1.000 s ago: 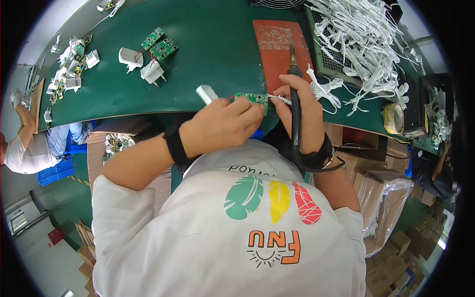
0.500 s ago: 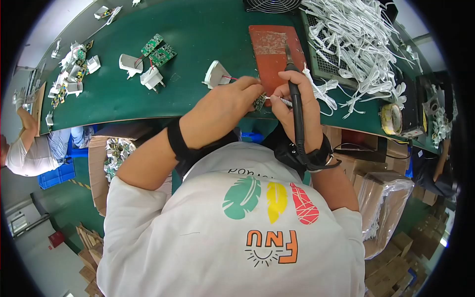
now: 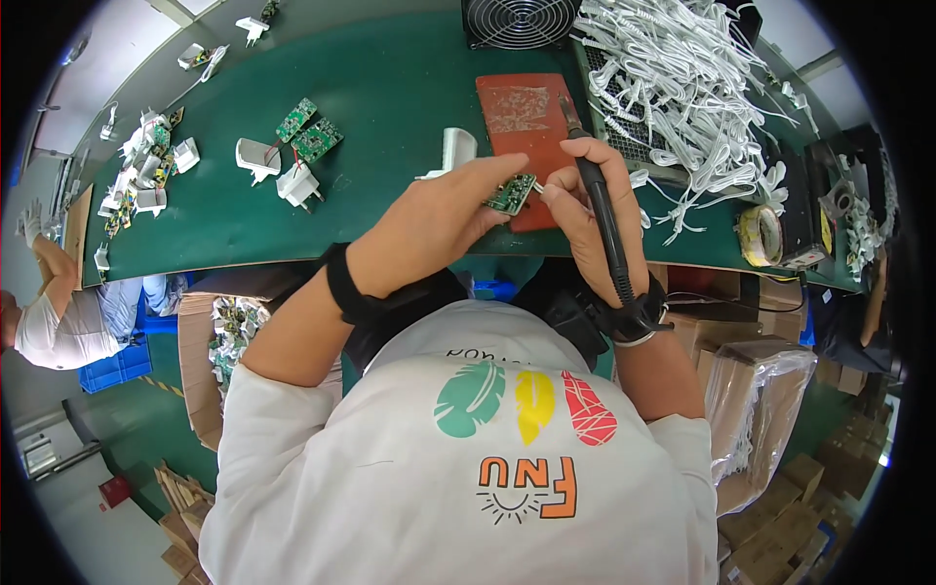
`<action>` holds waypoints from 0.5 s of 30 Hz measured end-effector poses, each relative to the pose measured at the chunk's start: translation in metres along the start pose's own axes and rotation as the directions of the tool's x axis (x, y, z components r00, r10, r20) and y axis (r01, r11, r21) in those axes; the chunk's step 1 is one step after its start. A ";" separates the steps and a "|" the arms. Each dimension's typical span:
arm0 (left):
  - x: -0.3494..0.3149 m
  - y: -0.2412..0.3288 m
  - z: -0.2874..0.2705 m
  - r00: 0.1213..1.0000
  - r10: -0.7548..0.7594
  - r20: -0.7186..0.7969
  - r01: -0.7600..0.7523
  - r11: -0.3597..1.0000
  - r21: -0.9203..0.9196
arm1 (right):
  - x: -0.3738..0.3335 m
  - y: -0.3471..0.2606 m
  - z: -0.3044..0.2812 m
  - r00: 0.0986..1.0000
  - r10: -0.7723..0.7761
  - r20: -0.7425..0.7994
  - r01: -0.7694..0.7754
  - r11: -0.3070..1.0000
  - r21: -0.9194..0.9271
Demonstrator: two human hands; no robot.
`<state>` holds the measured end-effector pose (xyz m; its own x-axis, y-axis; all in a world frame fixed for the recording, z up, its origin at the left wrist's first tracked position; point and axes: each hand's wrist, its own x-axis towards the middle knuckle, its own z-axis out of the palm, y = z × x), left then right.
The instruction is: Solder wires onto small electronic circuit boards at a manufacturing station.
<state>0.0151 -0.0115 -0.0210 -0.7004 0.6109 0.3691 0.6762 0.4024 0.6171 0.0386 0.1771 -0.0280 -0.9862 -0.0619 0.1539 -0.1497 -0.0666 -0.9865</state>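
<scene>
Circuit board (image 3: 511, 193) sits pinched in left grip (image 3: 444, 216) (fingertips).

Both hands meet over the near edge of the green bench (image 3: 390, 127), the left hand (image 3: 439, 219) pinching a small circuit board (image 3: 511, 193), the right hand (image 3: 590, 219) gripping a soldering iron (image 3: 597, 210). Left of them the bench lies open up to two white plug housings (image 3: 278, 171) and loose boards (image 3: 307, 130). Just behind stands a white adapter shell (image 3: 456, 148) and a red mat (image 3: 522, 127). To the right, a tangle of white cables (image 3: 682, 88) and a tape roll (image 3: 759, 234) block the way; a fan (image 3: 519, 19) closes the back.
</scene>
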 end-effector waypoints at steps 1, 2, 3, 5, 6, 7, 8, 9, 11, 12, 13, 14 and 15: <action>0.002 -0.001 -0.005 0.999 -0.032 0.037 0.035 0.995 -0.090 | 0.000 -0.002 -0.001 1.000 -0.002 0.008 0.002 1.000 -0.012; 0.004 -0.001 -0.010 0.995 -0.059 0.077 0.072 0.982 -0.177 | 0.001 -0.003 -0.003 1.000 -0.003 0.016 0.004 1.000 -0.025; 0.007 0.000 -0.014 0.996 -0.055 0.074 0.067 0.982 -0.175 | 0.001 -0.004 -0.004 1.000 -0.005 0.023 0.006 0.999 -0.037; 0.012 0.003 -0.021 0.970 -0.136 0.199 0.186 0.947 -0.260 | 0.004 -0.006 -0.006 1.000 -0.007 0.017 0.007 1.000 -0.022; 0.013 0.003 -0.023 0.949 -0.172 0.264 0.250 0.922 -0.296 | 0.004 -0.006 -0.006 1.000 -0.002 0.013 0.002 1.000 -0.003; 0.014 0.003 -0.023 0.950 -0.171 0.262 0.247 0.923 -0.295 | 0.005 -0.007 -0.006 1.000 0.003 0.009 -0.003 1.000 0.015; 0.014 0.002 -0.022 0.950 -0.166 0.266 0.252 0.909 -0.332 | 0.005 -0.008 -0.006 1.000 0.001 0.009 -0.001 1.000 0.014; 0.015 0.001 -0.020 0.949 -0.161 0.270 0.256 0.893 -0.370 | 0.004 -0.011 -0.006 1.000 0.023 0.007 -0.023 0.999 0.038; 0.015 0.000 -0.019 0.949 -0.156 0.274 0.261 0.876 -0.406 | 0.004 -0.015 -0.006 0.998 0.068 0.004 -0.068 0.994 0.085; 0.015 0.000 -0.018 0.950 -0.153 0.273 0.262 0.866 -0.426 | 0.004 -0.015 -0.006 0.998 0.069 0.005 -0.069 0.994 0.085; 0.015 0.000 -0.017 0.950 -0.151 0.273 0.263 0.856 -0.444 | 0.005 -0.015 -0.006 0.997 0.075 0.005 -0.075 0.994 0.078; 0.015 0.000 -0.017 0.951 -0.149 0.272 0.265 0.846 -0.463 | 0.006 -0.015 -0.006 0.997 0.082 0.006 -0.082 0.994 0.071; 0.015 0.000 -0.017 0.951 -0.150 0.272 0.266 0.846 -0.463 | 0.006 -0.015 -0.007 0.996 0.089 0.006 -0.089 0.994 0.065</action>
<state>0.0005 -0.0138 -0.0040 -0.7050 0.7059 0.0693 0.2801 0.1872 0.9416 0.0339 0.1842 -0.0129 -0.9951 -0.0740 0.0657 -0.0561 -0.1255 -0.9905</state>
